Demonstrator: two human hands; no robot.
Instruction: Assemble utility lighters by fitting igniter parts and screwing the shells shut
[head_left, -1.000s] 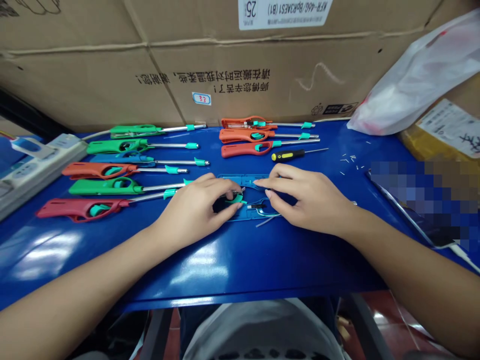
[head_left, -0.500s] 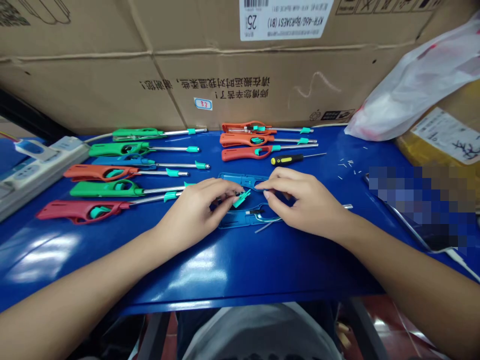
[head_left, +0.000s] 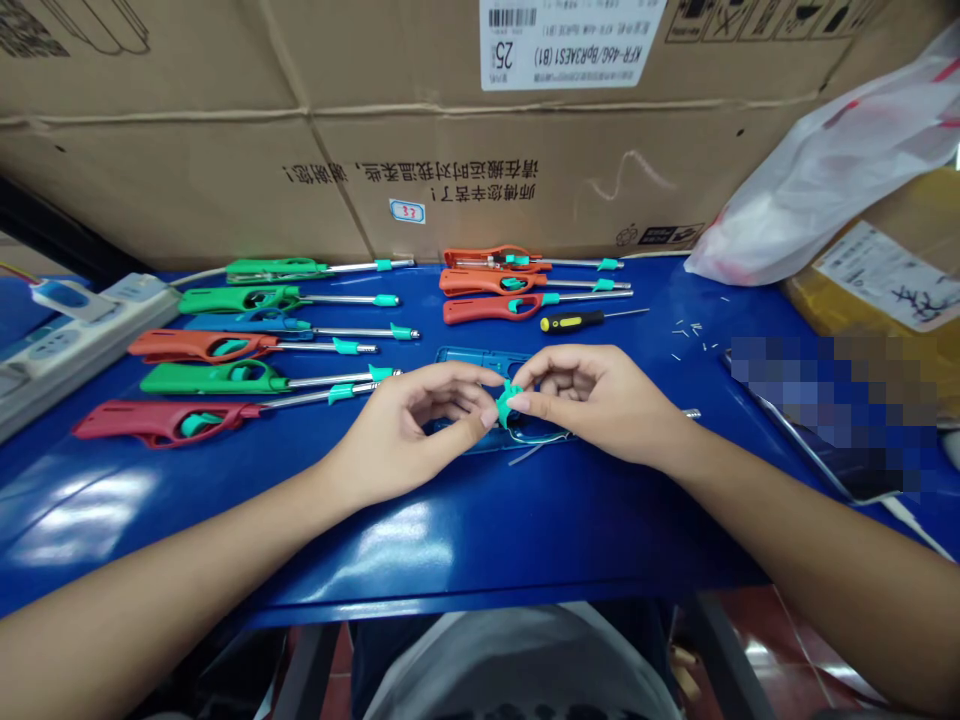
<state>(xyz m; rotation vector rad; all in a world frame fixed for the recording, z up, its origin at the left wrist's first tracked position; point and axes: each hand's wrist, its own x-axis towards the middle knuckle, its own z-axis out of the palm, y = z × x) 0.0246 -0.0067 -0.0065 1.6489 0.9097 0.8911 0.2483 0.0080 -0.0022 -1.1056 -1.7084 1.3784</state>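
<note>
Over the blue lighter casing, my right hand [head_left: 592, 395] pinches a small turquoise trigger piece [head_left: 507, 404] between thumb and index finger. My left hand [head_left: 435, 410] curls in from the other side, its thumb and index fingertips against the same piece. Beneath the fingers lies an opened blue lighter casing [head_left: 469, 355] in two halves, largely covered by my hands. Thin wires [head_left: 529, 438] run along the nearer half. The metal tip [head_left: 691, 413] of a lighter tube shows beyond my right wrist.
Several gas lighters [head_left: 210, 378] lie in a column at left, with orange ones [head_left: 491, 308] at the back. A yellow-black screwdriver [head_left: 574, 321], small white bits [head_left: 686, 328] and a phone [head_left: 817, 440] lie to the right. A power strip [head_left: 67, 335] stands left; a cardboard box [head_left: 225, 180] closes the back.
The trigger piece has moved right, from my left fingers alone to between both hands. My right fingers have left the casing's far half and now grip the piece.
</note>
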